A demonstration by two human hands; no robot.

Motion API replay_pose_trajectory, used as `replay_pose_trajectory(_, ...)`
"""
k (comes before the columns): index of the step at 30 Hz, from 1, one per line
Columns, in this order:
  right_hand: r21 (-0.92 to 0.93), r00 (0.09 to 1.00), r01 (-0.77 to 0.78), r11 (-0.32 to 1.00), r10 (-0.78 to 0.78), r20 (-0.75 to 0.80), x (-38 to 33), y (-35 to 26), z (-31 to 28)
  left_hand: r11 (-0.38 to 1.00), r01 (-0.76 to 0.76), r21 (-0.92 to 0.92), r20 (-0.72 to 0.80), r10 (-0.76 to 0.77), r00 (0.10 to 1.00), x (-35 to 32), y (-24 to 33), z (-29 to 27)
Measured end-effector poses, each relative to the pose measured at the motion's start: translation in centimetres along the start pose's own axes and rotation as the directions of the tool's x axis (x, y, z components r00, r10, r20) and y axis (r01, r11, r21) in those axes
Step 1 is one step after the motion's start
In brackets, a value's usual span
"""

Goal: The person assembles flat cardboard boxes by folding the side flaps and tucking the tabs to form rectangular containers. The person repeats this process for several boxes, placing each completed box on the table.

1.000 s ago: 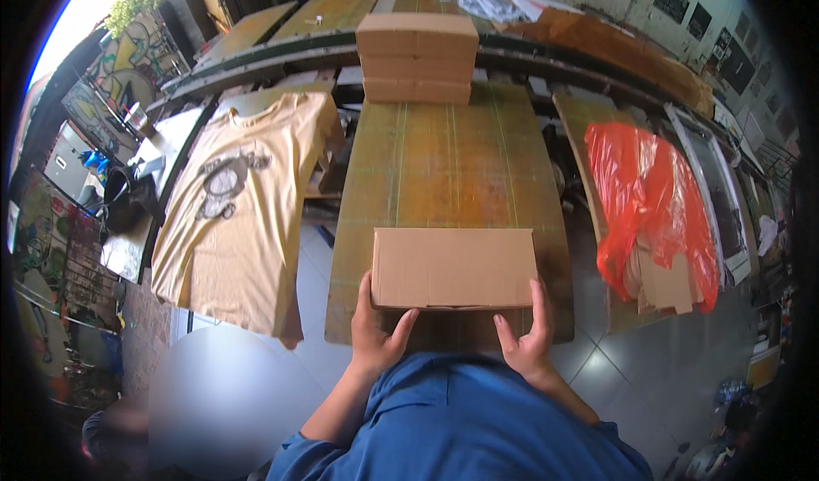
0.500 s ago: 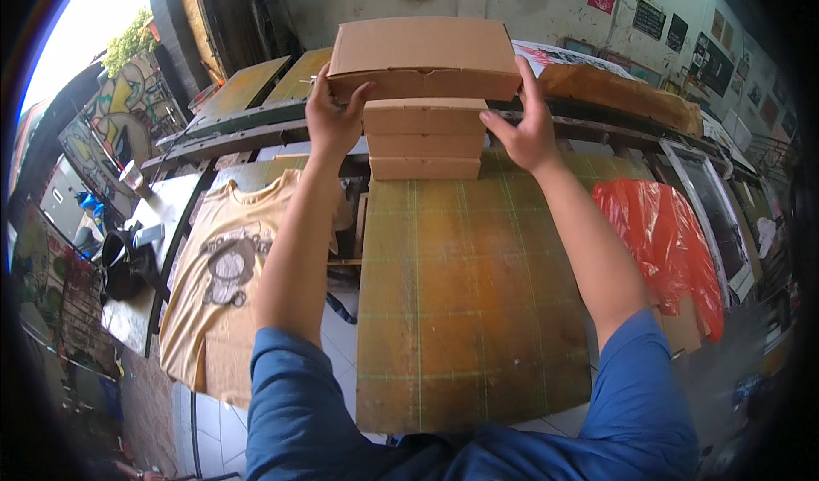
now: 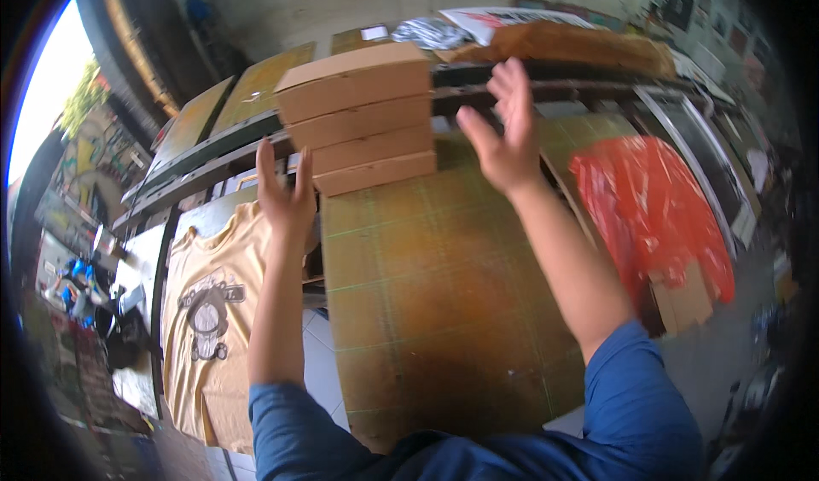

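Several closed brown cardboard boxes [image 3: 367, 121] stand in one stack at the far left corner of a greenish-brown board [image 3: 444, 276] marked with green grid lines. The top box [image 3: 354, 80] rests on the others. My left hand [image 3: 286, 195] is in front of the stack's left side, fingers apart and holding nothing; I cannot tell if it touches the lower boxes. To the right of the stack, my right hand [image 3: 508, 144] is raised over the board's far end, open and clear of the boxes.
A cream printed T-shirt [image 3: 205, 327] lies flat to the left. On the right are a red plastic bag [image 3: 644, 199], a cardboard piece [image 3: 682, 297] and a metal-edged frame [image 3: 695, 161]. Dark rails [image 3: 205, 178] cross behind the board, with a brown covering [image 3: 572, 47] beyond.
The top box, held between both hands before, now rests on the stack. Both hands have let go and moved apart. The view has shifted, with the stack further left.
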State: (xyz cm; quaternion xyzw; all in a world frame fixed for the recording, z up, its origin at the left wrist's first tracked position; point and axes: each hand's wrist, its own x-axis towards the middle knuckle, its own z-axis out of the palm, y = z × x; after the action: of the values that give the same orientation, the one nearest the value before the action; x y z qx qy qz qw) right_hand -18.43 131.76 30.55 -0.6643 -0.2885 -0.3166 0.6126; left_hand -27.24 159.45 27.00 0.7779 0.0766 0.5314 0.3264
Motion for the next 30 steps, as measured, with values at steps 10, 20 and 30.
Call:
replay_pose_trajectory(10,-0.174,0.961,0.022,0.985,0.027,0.275,-19.5,-10.8,-29.9,0.990,0.136,-0.020,0.895,-0.043,0.443,-23.3,17.8,-0.7)
replay_pose_trajectory(20,-0.880,0.941,0.086,0.467,0.251,0.226,-24.0,-4.8,-47.8,0.900,0.200,-0.387,0.826,0.241,0.510,-32.0,33.8,6.5)
replay_pose_trajectory(30,-0.826,0.994,0.088,0.556,0.010,0.112,-24.9,-8.4,-49.4,0.910,0.303,-0.284,0.673,-0.036,0.738,-35.3,35.9,6.7)
